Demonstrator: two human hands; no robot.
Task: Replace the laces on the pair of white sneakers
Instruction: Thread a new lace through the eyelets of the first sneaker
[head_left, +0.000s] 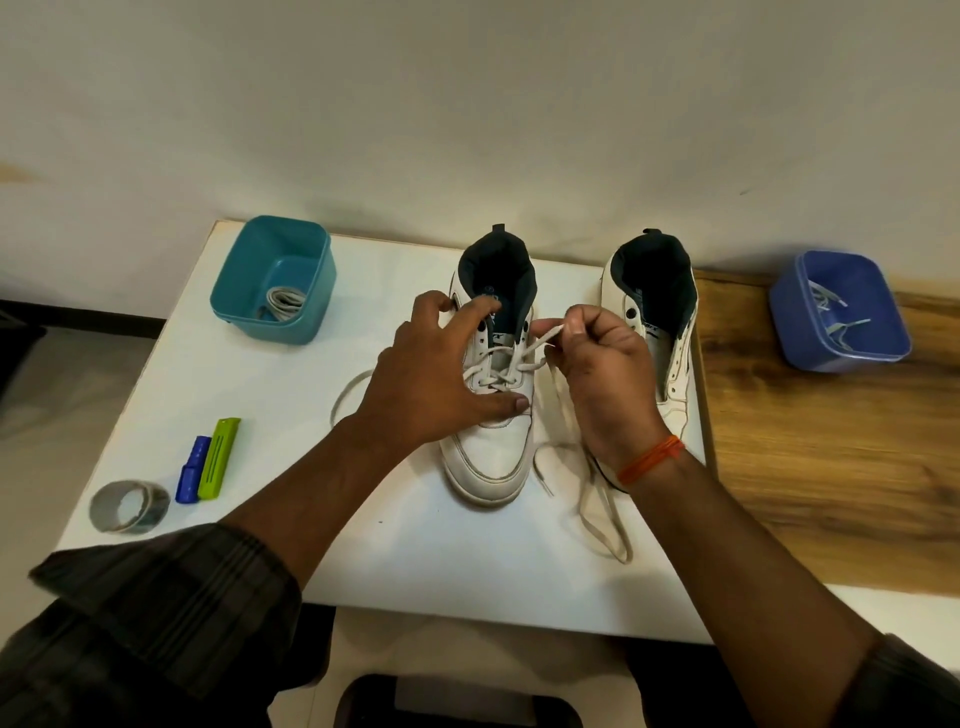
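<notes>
No readable text. Small blue marks on left sneaker (496, 395) tongue and right sneaker (655, 332) side, too blurred to read.

Two sneakers side by side at the back of the table (415, 561), toes toward the person — left sneaker (493, 457) mid-table, right sneaker (670, 364) at the right edge. Lace (605, 519) trails on the table between and before them. Back-left: tub (228, 291) with a folded lace (284, 304) in it. Front-left: tape roll (130, 506), two clips (208, 462) just right of it. Second tub (841, 312) well right — on the wooden surface (831, 467), lace pieces (831, 312) inside.
</notes>
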